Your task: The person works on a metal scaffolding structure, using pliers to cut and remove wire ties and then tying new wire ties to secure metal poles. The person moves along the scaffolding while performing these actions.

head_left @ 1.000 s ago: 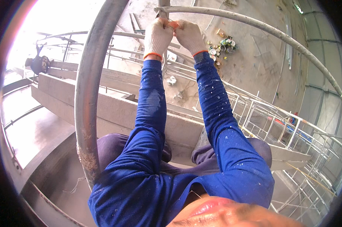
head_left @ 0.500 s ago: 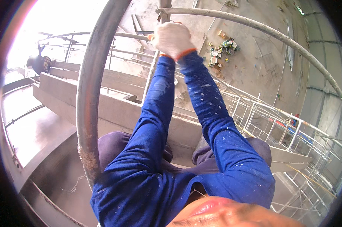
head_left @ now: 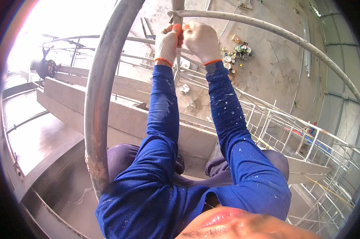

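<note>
Both hands are out in front of me, gloved in white knit with orange cuffs and orange-coated fingers. My left hand (head_left: 166,43) is closed, its fingertips meeting the right hand's at an upright metal pole (head_left: 177,5). My right hand (head_left: 201,41) is closed in a fist just beside it, its back toward me. Whatever the fingers grip is hidden behind the gloves. Right above the hands, a curved horizontal pole (head_left: 267,27) meets the upright one. A thin pole (head_left: 139,39) reaches toward my left hand from the left.
A thick grey pipe (head_left: 98,91) rises close at my left. Beneath me runs a concrete beam (head_left: 120,117). White scaffolding (head_left: 307,147) stands at the right. Far below, paint buckets (head_left: 237,53) cluster on the floor (head_left: 267,83). At the far left is a dark, unclear shape (head_left: 46,67).
My hands, overlapping before, have moved apart sideways, the right one to the right and the left one slightly left. The left hand and its orange fingers now show beside the right.
</note>
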Available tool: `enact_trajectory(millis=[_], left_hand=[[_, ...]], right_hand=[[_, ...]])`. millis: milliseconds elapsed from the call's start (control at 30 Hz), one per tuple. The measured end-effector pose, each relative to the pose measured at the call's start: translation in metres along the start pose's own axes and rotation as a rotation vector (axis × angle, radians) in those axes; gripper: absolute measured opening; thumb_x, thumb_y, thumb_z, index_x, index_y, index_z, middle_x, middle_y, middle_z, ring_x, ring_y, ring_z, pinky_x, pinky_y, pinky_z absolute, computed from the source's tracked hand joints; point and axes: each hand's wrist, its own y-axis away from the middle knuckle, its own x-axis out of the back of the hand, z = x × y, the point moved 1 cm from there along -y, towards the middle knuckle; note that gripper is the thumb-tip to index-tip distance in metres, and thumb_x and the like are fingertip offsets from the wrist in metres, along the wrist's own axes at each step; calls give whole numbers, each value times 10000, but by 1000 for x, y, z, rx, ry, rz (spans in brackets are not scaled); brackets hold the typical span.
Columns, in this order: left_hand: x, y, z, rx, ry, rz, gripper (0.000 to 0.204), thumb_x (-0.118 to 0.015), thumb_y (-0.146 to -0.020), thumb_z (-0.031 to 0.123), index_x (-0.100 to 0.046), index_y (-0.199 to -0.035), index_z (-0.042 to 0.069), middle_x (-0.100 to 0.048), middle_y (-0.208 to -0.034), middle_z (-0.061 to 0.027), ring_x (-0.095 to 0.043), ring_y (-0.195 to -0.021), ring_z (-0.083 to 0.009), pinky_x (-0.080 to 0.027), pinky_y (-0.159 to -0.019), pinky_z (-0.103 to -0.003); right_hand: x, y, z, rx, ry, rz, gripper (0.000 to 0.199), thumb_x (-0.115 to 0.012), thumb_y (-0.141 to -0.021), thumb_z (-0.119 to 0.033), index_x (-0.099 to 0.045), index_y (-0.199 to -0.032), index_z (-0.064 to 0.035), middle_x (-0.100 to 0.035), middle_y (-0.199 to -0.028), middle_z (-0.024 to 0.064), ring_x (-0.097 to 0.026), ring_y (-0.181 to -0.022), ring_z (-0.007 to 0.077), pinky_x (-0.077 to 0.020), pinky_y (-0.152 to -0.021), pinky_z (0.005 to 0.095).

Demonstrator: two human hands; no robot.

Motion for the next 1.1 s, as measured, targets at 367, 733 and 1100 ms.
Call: enact_trajectory(millis=[367, 733, 1100], left_hand=[[34, -43, -67, 120, 890, -134, 479, -464, -1067, 483, -672, -1118, 55, -683, -995, -86, -623, -877, -207, -528, -766, -397], [2, 7, 35, -203, -569, 94, 298, -622, -988, 274, -747, -904, 17, -683, -740, -56, -592, -648, -128, -457, -602, -280], [-25, -15, -87, 127, 1018, -355, 464, -604, -1019, 424, -683, -1225, 16, -735, -1020, -91, -680, -825, -206, -544, -732, -341]], right_hand=[[15, -7, -29, -169, -50, -207, 401, -546, -1010, -409, -756, -917, -80, -737, -848, 178, -726, -791, 335, -551, -741, 468], [-29, 15, 27, -525, -845, -236, 354, -578, -1019, -313, -783, -942, -36, -727, -753, 59, -663, -678, 151, -527, -647, 319], [-46, -22, -52, 232, 889, -453, 136, -681, -746, -289, -771, -746, -187, -692, -627, 43, -681, -585, 233, -443, -540, 413]])
